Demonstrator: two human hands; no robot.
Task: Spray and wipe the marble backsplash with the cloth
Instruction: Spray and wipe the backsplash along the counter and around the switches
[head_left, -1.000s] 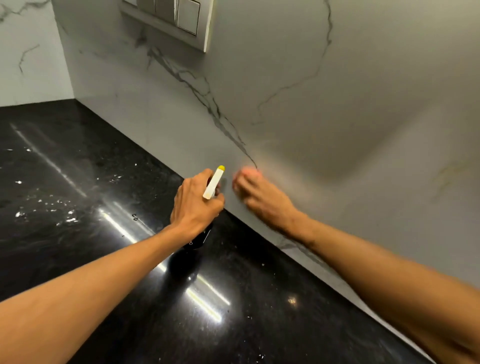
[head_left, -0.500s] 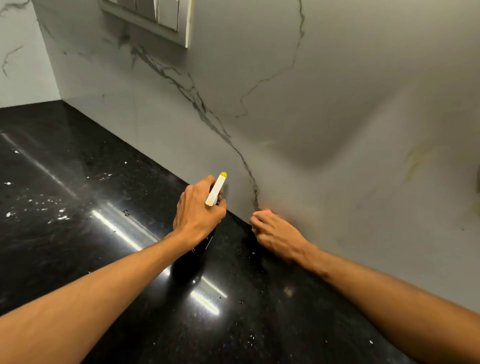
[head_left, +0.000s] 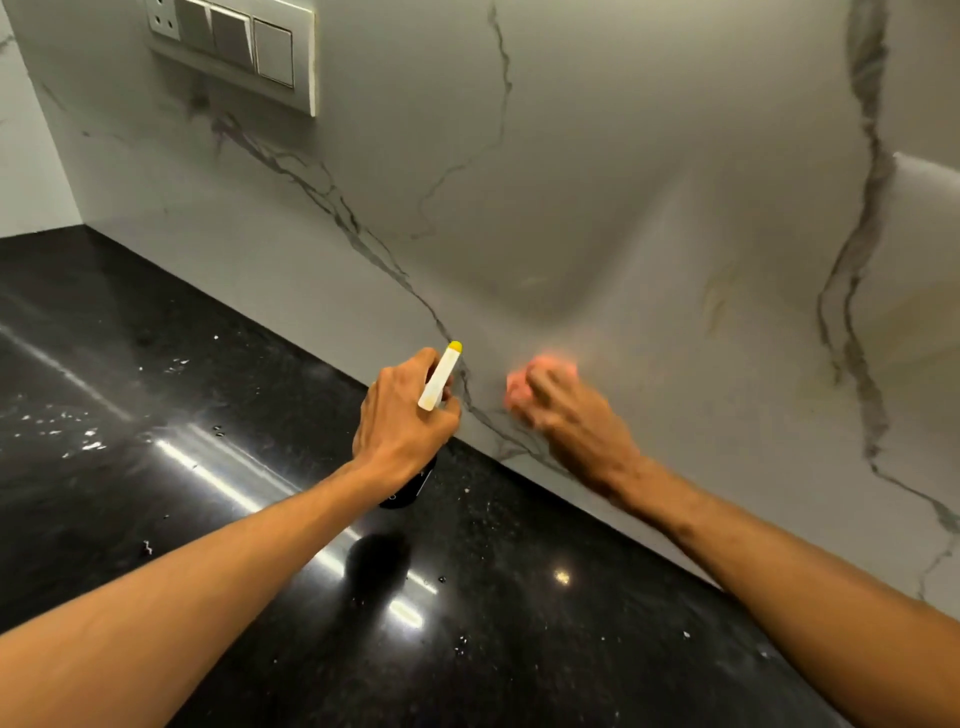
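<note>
Head view: cloth (head_left: 519, 384) bunched under fingers (head_left: 550, 397) of right hand (head_left: 582, 431), against backsplash (head_left: 597, 208).

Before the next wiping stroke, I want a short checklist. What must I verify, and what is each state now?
1. Cloth held in right hand, against marble backsplash: ok.
2. Spray bottle held by left hand: ok.
3. Nozzle tip pointed away from switch panel: ok.
4. Wiped area wet with spray: cannot tell, blurred.
5. Countertop free of white specks: not ok.
</note>
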